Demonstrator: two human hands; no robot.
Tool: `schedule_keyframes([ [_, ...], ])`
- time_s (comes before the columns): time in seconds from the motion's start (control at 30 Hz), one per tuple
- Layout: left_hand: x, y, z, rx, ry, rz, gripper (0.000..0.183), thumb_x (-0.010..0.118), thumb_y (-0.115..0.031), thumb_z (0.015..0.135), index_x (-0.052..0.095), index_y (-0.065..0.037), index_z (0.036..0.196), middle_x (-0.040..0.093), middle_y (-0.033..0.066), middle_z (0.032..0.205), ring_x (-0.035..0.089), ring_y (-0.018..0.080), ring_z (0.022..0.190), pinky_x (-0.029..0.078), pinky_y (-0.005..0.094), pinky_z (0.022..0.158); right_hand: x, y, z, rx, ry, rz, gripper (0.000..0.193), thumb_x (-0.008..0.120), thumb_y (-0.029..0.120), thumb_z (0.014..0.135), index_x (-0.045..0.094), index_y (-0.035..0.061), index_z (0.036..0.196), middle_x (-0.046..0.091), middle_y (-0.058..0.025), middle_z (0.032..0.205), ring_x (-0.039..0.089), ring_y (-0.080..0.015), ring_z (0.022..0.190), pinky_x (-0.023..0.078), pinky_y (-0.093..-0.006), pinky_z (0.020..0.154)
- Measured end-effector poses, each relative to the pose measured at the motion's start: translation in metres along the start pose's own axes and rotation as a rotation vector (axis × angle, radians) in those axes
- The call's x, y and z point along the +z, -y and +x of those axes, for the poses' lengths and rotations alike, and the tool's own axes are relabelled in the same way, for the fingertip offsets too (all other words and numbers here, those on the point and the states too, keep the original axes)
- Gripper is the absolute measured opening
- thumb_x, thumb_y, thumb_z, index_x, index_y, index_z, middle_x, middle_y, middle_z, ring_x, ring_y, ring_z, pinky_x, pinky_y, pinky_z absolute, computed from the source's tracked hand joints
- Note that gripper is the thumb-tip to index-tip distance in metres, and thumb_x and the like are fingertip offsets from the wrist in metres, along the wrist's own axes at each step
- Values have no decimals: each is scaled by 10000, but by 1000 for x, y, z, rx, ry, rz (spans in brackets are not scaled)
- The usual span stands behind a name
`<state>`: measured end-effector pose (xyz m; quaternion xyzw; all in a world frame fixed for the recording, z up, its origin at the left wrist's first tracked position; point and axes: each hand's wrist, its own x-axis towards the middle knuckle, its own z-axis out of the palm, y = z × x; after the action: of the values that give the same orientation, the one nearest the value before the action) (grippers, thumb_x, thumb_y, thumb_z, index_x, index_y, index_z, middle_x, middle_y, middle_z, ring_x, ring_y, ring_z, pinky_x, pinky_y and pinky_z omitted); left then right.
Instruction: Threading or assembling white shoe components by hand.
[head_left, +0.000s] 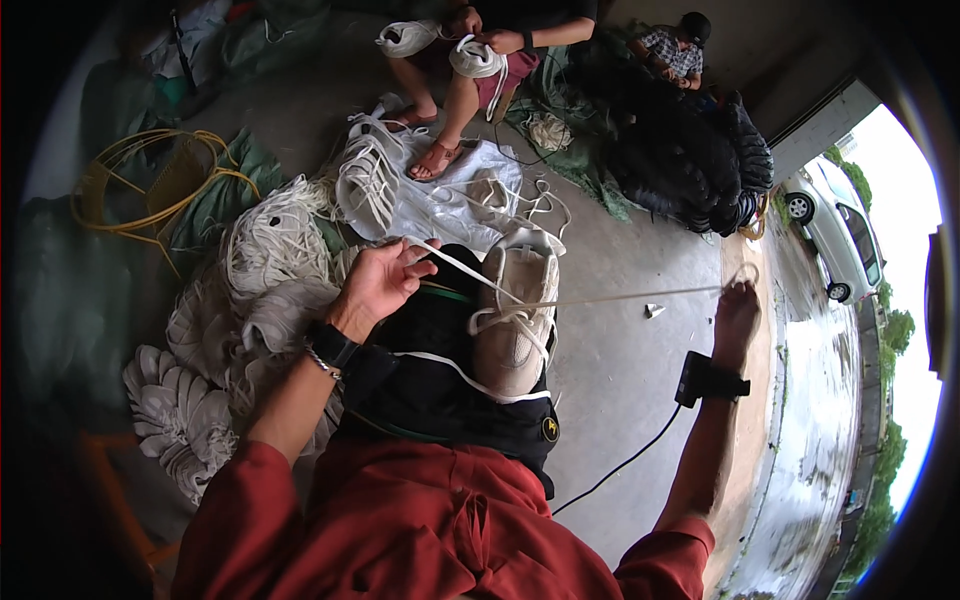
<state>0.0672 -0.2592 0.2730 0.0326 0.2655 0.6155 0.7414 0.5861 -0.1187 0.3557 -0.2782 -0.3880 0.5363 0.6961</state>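
Observation:
An off-white shoe (505,362) lies across my lap, its toe toward me. A white shoelace (610,299) crosses over its top and runs out to both sides. My left hand (385,284) pinches one end of the lace, left of the shoe. Far out to the right, my right hand (736,314) is closed on the other end, and the lace is stretched straight between it and the shoe. Another white strand loops around the near end of the shoe and over my dark trousers.
White laces lie heaped in a pile (275,240) beside stacked pale pieces (180,415) on my left. A seated person (500,55) handles white laces and shoe parts ahead. Another person sits beyond a black pile (670,145). A yellow wire frame (150,215) stands left; a car (840,235) is outside.

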Motion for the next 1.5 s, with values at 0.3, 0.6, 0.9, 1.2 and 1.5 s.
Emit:
schedule_keyframes([
  [0.3, -186, -103, 5, 359, -235, 65, 116, 509, -60, 773, 515, -44, 658, 509, 61, 616, 504, 195, 611, 419, 267, 583, 96, -97, -77, 384, 23, -513, 219, 451, 182, 906, 575, 5, 871, 494, -10, 607, 445, -95, 505, 369, -221, 469],
  [0.6, -383, -234, -138, 773, -787, 233, 141, 527, -202, 847, 475, -71, 862, 485, 53, 685, 530, 207, 607, 477, 269, 543, 161, -155, -124, 239, 875, -1238, 104, 555, 121, 791, 586, 32, 835, 555, -91, 625, 566, -217, 574, 452, -340, 529],
  [0.9, -19, 47, -25, 384, 317, 1514, 303, 644, -166, 737, 577, -2, 983, 570, 44, 592, 563, 150, 502, 442, 272, 454, 177, -151, -123, -28, 1057, -1507, 106, 569, 164, 756, 531, 67, 771, 559, -160, 672, 562, -372, 662, 444, -446, 565],
  [1.2, -1, 101, 13, 619, 108, 2075, 163, 602, -138, 673, 612, -50, 811, 606, 162, 669, 605, 345, 664, 476, 425, 602, 179, -150, -115, -152, 1010, -1443, 121, 552, 163, 776, 498, 60, 743, 538, -168, 661, 540, -378, 630, 427, -452, 538],
  [1.5, 12, 81, 6, 904, -10, 1703, 77, 578, -46, 680, 501, -37, 673, 538, 102, 541, 565, 291, 515, 418, 361, 472, 141, -126, -94, -192, 785, -1454, 186, 585, 136, 755, 455, 15, 699, 501, -184, 590, 523, -390, 596, 413, -430, 520],
])
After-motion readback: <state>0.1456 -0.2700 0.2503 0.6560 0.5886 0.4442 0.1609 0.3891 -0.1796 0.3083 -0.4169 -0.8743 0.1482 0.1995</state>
